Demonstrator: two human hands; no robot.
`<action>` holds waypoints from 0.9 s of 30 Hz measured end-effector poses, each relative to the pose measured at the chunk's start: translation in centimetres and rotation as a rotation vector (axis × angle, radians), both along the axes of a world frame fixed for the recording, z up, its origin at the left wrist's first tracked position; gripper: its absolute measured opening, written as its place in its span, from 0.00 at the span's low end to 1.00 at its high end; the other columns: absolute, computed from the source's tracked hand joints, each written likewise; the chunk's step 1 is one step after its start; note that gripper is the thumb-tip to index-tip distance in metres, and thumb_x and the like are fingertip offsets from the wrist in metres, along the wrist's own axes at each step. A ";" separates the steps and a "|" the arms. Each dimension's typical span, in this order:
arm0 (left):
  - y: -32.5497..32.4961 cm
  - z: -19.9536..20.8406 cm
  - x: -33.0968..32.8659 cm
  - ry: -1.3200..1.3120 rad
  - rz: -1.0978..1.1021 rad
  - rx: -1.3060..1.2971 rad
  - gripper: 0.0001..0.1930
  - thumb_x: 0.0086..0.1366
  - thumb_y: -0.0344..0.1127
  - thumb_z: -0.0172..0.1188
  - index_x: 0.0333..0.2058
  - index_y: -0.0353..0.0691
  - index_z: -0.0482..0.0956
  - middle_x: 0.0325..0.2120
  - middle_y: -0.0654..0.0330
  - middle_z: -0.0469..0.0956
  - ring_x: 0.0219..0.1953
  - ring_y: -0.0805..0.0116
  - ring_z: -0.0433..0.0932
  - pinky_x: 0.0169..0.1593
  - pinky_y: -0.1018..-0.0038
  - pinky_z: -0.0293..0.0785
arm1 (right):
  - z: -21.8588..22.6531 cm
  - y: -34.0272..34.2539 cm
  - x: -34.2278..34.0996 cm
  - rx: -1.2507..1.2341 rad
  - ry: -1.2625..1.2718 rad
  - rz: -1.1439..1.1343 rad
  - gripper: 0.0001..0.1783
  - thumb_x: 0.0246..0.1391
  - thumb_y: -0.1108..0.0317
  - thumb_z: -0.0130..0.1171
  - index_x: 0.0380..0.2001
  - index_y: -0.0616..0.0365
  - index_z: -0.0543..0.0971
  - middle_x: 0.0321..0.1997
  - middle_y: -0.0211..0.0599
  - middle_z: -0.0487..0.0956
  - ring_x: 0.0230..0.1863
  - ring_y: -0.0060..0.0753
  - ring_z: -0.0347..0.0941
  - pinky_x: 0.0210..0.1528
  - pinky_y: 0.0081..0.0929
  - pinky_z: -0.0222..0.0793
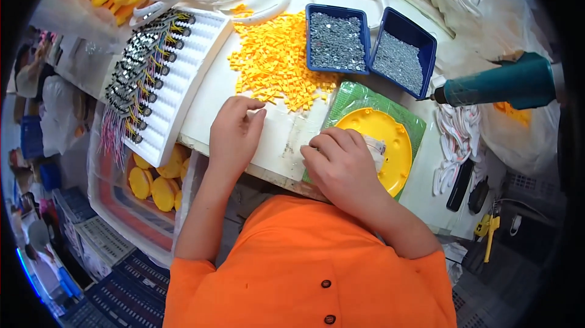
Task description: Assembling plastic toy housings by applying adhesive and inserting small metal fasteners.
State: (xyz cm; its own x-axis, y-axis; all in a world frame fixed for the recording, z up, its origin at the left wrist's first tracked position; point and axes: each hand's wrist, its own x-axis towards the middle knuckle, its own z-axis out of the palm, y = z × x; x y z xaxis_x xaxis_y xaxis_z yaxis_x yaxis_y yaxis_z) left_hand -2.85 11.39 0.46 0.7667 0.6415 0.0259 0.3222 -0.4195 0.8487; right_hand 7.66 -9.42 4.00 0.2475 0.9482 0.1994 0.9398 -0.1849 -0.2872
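My left hand (234,136) hovers at the table's front edge, just below a heap of small yellow plastic pieces (274,60). Its thumb and forefinger tips come together; anything between them is too small to see. Over the left part of a round yellow plastic shell (397,156) rests my right hand (342,163), fingers curled down. What those fingers hold, if anything, is hidden. A whitish part (374,149) lies inside the shell beside my knuckles. Under the shell is a green mat (415,122) in clear plastic.
Two blue bins (309,38) of small metal parts stand behind the mat. A teal power screwdriver (499,83) juts in from the right. At left lies a white foam tray (204,48) with wired components, above a clear tub (140,224) of yellow shells. White rings (268,8) lie behind.
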 end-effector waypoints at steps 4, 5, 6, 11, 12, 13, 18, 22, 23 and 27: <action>1.4 -0.2 1.9 -0.091 -0.133 0.517 0.07 0.61 0.29 0.68 0.38 0.38 0.83 0.36 0.57 0.78 0.38 0.57 0.77 0.43 0.63 0.75 | 1.2 -0.3 -0.2 0.122 0.116 -0.108 0.21 0.47 0.66 0.72 0.46 0.55 0.83 0.42 0.32 0.82 0.50 0.39 0.77 0.52 0.40 0.69; 1.6 0.0 2.5 -0.058 -0.164 0.539 0.07 0.60 0.30 0.68 0.38 0.39 0.84 0.36 0.56 0.78 0.41 0.54 0.77 0.45 0.60 0.75 | 1.4 -0.4 -0.1 0.117 0.113 -0.115 0.21 0.47 0.66 0.72 0.46 0.55 0.83 0.42 0.32 0.82 0.50 0.39 0.77 0.52 0.40 0.69; 1.9 -0.1 2.9 -0.061 -0.171 0.535 0.07 0.60 0.30 0.68 0.38 0.39 0.84 0.36 0.56 0.78 0.41 0.54 0.77 0.45 0.60 0.75 | 1.5 -0.6 -0.1 0.126 0.125 -0.122 0.21 0.47 0.66 0.73 0.47 0.55 0.83 0.42 0.32 0.83 0.49 0.39 0.77 0.52 0.40 0.69; 3.3 0.2 3.8 0.108 -0.307 0.585 0.05 0.59 0.30 0.68 0.34 0.40 0.82 0.33 0.57 0.77 0.41 0.54 0.77 0.46 0.60 0.75 | 1.5 -1.2 -0.1 0.180 0.157 -0.144 0.22 0.47 0.66 0.73 0.47 0.55 0.83 0.42 0.33 0.83 0.47 0.40 0.78 0.52 0.41 0.68; 3.5 0.4 3.8 0.106 -0.309 0.584 0.05 0.59 0.30 0.68 0.34 0.40 0.82 0.33 0.57 0.77 0.41 0.54 0.77 0.46 0.60 0.75 | 1.5 -1.3 -0.1 0.187 0.156 -0.146 0.22 0.47 0.66 0.74 0.48 0.55 0.83 0.41 0.33 0.84 0.47 0.40 0.78 0.52 0.41 0.68; 3.6 0.6 4.0 0.114 -0.326 0.582 0.05 0.59 0.30 0.68 0.33 0.40 0.82 0.33 0.57 0.78 0.41 0.53 0.77 0.46 0.60 0.75 | 1.4 -1.4 0.0 0.193 0.154 -0.150 0.22 0.47 0.66 0.74 0.48 0.55 0.83 0.41 0.33 0.84 0.47 0.40 0.78 0.52 0.41 0.67; 2.9 1.1 3.6 -0.046 -0.314 0.612 0.05 0.61 0.30 0.68 0.33 0.39 0.81 0.34 0.57 0.80 0.38 0.56 0.79 0.43 0.64 0.74 | 1.2 -1.7 0.4 0.209 0.180 -0.186 0.25 0.46 0.68 0.75 0.50 0.55 0.82 0.42 0.30 0.85 0.48 0.38 0.77 0.53 0.40 0.67; -2.5 0.7 1.6 -0.238 -0.127 -0.623 0.06 0.68 0.28 0.66 0.41 0.37 0.78 0.33 0.67 0.80 0.35 0.80 0.77 0.37 0.81 0.73 | 1.2 -1.7 0.5 0.258 0.207 -0.212 0.30 0.46 0.69 0.75 0.55 0.56 0.80 0.44 0.27 0.86 0.49 0.36 0.76 0.54 0.39 0.65; -3.4 0.3 1.3 -0.195 -0.164 -0.822 0.08 0.69 0.28 0.66 0.43 0.38 0.78 0.34 0.65 0.80 0.34 0.80 0.78 0.36 0.83 0.74 | 1.2 -1.6 0.5 0.257 0.208 -0.212 0.30 0.46 0.69 0.75 0.55 0.56 0.80 0.44 0.27 0.86 0.49 0.36 0.76 0.54 0.39 0.65; -5.7 -0.9 0.5 -0.166 -0.250 -1.197 0.09 0.70 0.32 0.67 0.43 0.38 0.77 0.34 0.64 0.81 0.33 0.81 0.79 0.34 0.83 0.75 | 1.0 -1.8 0.5 0.271 0.178 -0.234 0.33 0.45 0.68 0.75 0.58 0.57 0.79 0.44 0.26 0.87 0.49 0.35 0.76 0.55 0.38 0.64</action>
